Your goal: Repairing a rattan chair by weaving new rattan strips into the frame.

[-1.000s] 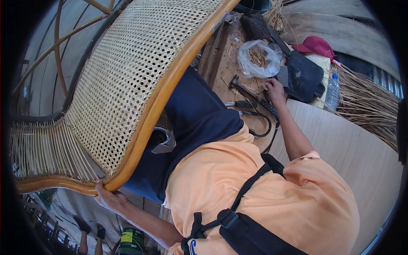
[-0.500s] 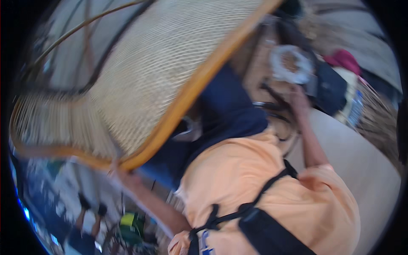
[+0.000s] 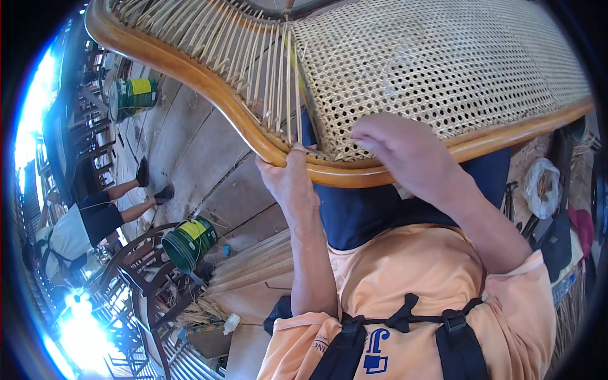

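A curved, varnished wooden frame [image 3: 354, 175] lies across my lap, carrying cane webbing [image 3: 405, 69] with an open hole pattern. To the left, the webbing gives way to loose parallel cane strands [image 3: 266, 60] stretched over the frame's narrower part. My left hand [image 3: 288, 177] grips the near rim where the strands meet the webbing, thumb on top and the other fingers partly hidden under the wood. Over the webbing's near corner is my right hand [image 3: 405, 152], fingers curled together; whatever they hold, if anything, is hidden.
At right lie a clear plastic bag [image 3: 543, 188] and a dark red cloth [image 3: 581, 229]. Green buckets [image 3: 190, 244] stand on the plank floor at left, near wooden chair frames [image 3: 142, 285]. Another person [image 3: 85, 228] is farther left. A small white bottle [image 3: 232, 323] lies lower left.
My right hand has come from beside the plastic bag at right to the webbing. The view has turned, and the frame now lies more crosswise. My left hand still holds its rim.
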A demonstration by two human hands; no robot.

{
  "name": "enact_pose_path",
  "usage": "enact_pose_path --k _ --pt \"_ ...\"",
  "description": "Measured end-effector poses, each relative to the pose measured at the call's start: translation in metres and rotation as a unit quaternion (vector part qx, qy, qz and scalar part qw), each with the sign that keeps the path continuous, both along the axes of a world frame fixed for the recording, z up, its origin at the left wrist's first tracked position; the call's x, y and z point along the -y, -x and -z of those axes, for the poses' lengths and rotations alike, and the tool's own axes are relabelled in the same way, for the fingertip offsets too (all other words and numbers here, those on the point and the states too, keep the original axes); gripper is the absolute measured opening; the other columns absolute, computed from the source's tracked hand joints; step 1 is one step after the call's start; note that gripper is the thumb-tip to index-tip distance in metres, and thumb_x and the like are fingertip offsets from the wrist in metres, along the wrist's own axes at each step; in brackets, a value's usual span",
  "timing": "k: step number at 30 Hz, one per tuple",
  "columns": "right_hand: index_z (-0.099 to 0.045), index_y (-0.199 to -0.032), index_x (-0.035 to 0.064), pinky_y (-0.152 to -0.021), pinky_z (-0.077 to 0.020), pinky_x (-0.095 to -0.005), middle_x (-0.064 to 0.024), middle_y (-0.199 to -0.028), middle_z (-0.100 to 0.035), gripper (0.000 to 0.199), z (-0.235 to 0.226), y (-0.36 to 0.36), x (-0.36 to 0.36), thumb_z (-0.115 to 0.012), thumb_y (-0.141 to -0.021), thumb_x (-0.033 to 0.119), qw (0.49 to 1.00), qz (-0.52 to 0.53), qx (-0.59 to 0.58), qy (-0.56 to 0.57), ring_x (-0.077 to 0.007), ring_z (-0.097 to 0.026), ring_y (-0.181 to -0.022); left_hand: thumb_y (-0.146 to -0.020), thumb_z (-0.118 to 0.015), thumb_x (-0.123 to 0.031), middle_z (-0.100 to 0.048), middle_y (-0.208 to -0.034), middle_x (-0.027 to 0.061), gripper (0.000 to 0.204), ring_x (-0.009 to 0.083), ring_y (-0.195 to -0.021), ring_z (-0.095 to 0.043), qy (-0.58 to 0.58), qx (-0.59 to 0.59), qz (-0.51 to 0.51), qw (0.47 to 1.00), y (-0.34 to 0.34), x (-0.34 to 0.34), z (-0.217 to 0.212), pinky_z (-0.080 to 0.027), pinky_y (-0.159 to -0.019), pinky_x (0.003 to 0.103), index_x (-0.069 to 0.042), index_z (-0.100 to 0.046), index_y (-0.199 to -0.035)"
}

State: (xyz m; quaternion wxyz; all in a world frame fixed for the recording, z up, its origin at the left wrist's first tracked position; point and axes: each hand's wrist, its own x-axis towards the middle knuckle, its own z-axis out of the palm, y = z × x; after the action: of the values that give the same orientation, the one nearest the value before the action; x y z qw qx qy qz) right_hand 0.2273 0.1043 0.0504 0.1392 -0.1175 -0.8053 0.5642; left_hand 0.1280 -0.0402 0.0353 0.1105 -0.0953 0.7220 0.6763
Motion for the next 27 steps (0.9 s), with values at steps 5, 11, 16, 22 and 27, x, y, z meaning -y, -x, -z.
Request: enact_pose_path --k 5,11,16,22,27 --pt "-0.055 -0.091 0.0057 -0.06 -0.048 -0.0377 -0.0126 -0.078 -0.06 0.009 0.015 0.045 0.017 -0.054 -0.084 0.011 0.987 -0.088 0.092 -0.103 -0.0282 -0.061 -0.072 -0.074 -0.052 0.008 -0.051 -0.099 0.0107 0.047 0.0154 -0.081 -0.057 -0.009 -0.004 0.002 1.0 0.003 0.005 0.007 -0.049 -0.073 0.027 0.002 -0.038 -0.119" --pt "-0.058 -0.087 0.0083 -0.063 -0.0518 -0.0382 -0.0095 -0.078 -0.062 0.014 0.01 0.055 0.026 -0.059 -0.079 0.02 0.971 -0.103 0.136 -0.169 -0.0267 -0.065 -0.076 -0.074 -0.051 0.008 -0.05 -0.102 0.0094 0.049 0.0134 -0.086 -0.053 -0.014 0.007 -0.003 1.0 0.002 0.003 0.006 -0.046 -0.077 0.025 0.002 -0.038 -0.121" --pt "-0.058 -0.087 0.009 -0.062 -0.0517 -0.0371 -0.0082 -0.079 -0.062 0.015 0.013 0.055 0.029 -0.061 -0.078 0.021 0.971 -0.101 0.129 -0.172 -0.0256 -0.065 -0.075 -0.075 -0.051 0.008 -0.05 -0.103 0.0099 0.05 0.0139 -0.087 -0.054 -0.009 0.005 0.006 1.0 0.003 0.006 0.007 -0.046 -0.078 0.026 0.002 -0.037 -0.122" --pt "-0.056 -0.081 0.0096 -0.056 -0.0496 -0.0376 -0.008 -0.07 -0.058 0.008 0.021 0.051 0.032 -0.059 -0.078 0.016 0.982 -0.051 0.067 -0.168 -0.0271 -0.062 -0.068 -0.075 -0.051 0.008 -0.05 -0.105 0.0111 0.051 0.0149 -0.089 -0.054 -0.019 -0.001 0.015 1.0 0.003 0.007 0.007 -0.045 -0.081 0.027 0.003 -0.036 -0.124" --pt "-0.054 -0.079 0.0073 -0.057 -0.0496 -0.0384 -0.0093 -0.072 -0.059 0.01 0.026 0.042 0.029 -0.059 -0.078 0.015 0.993 -0.025 0.056 -0.104 -0.0284 -0.062 -0.07 -0.076 -0.052 0.007 -0.049 -0.106 0.0113 0.052 0.015 -0.091 -0.053 -0.025 -0.003 0.031 0.999 0.001 0.008 0.002 -0.044 -0.083 0.027 0.003 -0.035 -0.125"
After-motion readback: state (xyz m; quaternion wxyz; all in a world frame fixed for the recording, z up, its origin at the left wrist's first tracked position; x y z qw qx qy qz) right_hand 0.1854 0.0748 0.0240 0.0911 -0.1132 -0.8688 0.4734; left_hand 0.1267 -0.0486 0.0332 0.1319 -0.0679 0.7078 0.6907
